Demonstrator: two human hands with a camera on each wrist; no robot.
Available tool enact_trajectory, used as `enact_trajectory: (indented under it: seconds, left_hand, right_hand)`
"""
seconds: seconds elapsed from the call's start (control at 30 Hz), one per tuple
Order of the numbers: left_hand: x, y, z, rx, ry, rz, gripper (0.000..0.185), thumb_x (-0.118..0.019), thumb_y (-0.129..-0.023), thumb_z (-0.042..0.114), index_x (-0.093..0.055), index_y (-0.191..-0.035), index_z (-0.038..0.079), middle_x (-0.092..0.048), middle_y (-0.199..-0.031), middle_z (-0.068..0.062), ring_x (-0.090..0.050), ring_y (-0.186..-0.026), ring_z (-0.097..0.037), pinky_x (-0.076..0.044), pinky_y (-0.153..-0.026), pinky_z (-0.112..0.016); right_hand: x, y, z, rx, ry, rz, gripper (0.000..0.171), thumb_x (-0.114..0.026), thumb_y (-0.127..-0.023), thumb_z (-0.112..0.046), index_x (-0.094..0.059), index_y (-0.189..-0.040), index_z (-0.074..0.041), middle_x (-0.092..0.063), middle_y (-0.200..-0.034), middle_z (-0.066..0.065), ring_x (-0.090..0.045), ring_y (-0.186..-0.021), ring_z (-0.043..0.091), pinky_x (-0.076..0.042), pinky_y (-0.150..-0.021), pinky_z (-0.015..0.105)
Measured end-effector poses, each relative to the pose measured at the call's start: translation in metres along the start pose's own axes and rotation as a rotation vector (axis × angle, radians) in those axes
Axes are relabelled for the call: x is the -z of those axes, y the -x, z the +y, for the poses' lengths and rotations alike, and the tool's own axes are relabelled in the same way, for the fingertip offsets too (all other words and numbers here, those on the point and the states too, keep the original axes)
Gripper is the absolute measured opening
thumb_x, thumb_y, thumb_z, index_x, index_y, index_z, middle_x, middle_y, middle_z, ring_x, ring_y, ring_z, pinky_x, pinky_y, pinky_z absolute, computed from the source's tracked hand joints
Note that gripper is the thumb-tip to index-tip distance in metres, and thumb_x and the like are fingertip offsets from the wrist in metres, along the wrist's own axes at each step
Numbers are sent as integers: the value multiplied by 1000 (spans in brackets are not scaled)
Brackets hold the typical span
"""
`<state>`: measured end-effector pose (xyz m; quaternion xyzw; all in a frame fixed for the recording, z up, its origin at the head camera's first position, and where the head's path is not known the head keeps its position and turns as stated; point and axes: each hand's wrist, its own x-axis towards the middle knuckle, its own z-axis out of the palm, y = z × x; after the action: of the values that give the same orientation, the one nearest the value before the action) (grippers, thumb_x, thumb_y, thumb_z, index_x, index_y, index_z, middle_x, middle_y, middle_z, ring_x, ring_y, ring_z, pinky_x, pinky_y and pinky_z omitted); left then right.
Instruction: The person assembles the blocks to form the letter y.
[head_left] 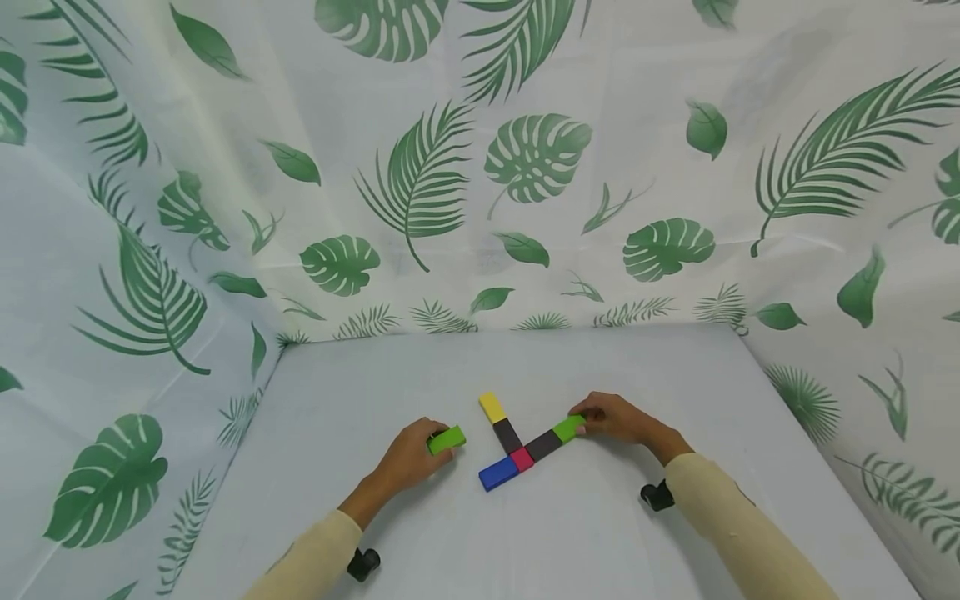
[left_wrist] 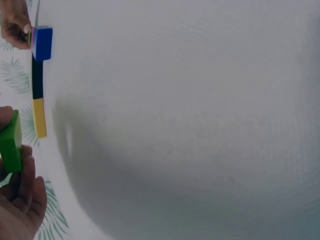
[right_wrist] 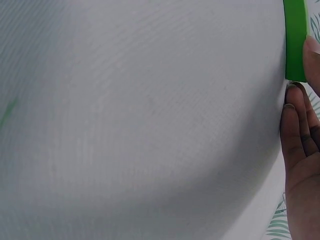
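On the white table (head_left: pixel 600 533) several flat coloured blocks lie in a cross shape. A yellow block (head_left: pixel 492 407) and a dark block (head_left: pixel 507 435) run down to a red block (head_left: pixel 522 459). A blue block (head_left: pixel 498 473) extends to the lower left of the red block. A second dark block (head_left: pixel 543 445) and a green block (head_left: pixel 568 428) extend to its upper right. My right hand (head_left: pixel 581 421) pinches the outer end of that green block (right_wrist: pixel 295 37). Left of the cross, my left hand (head_left: pixel 437 442) grips a separate green block (head_left: pixel 447 439), which the left wrist view shows tilted (left_wrist: pixel 11 142).
A white curtain printed with green leaves (head_left: pixel 420 183) walls in the table at the back and on both sides. Black wrist camera mounts (head_left: pixel 658 496) (head_left: pixel 363 564) sit under both cream sleeves. Bare tabletop stretches behind and in front of the blocks.
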<state>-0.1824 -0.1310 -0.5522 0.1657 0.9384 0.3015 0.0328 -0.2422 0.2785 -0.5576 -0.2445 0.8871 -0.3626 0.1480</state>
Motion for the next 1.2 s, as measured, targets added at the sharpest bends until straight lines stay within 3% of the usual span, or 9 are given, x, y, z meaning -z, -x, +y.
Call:
enact_trajectory:
  seconds: [0.13, 0.47, 1.2]
  left_hand:
    - [-2, 5, 0, 2, 6, -8, 39, -76, -89, 28, -67, -120, 7, -66, -102, 0, -53, -83, -7, -44, -70, -24]
    - [-5, 14, 1, 8, -9, 1, 39, -76, -88, 31, -68, -118, 7, -67, -101, 0, -53, -82, -6, -45, -69, -23]
    - [-6, 32, 7, -2, -9, 6, 37, -77, -86, 35, -71, -114, 10, -69, -99, 3, -54, -80, -4, -45, -68, -23]
  right_hand:
    - [-1, 0, -1, 30, 20, 2, 35, -74, -92, -23, -70, -121, -4, -64, -98, 1, -52, -87, 8, -45, -76, 23]
    - [1, -1, -2, -29, 16, -16, 36, -74, -92, -24, -70, -123, -7, -63, -98, -1, -52, -88, 11, -45, -78, 23]
    - [1, -2, 3, -3, 16, -3, 35, -75, -91, -23, -70, -122, -7, -63, -98, 0, -52, -87, 10, -45, -77, 23]
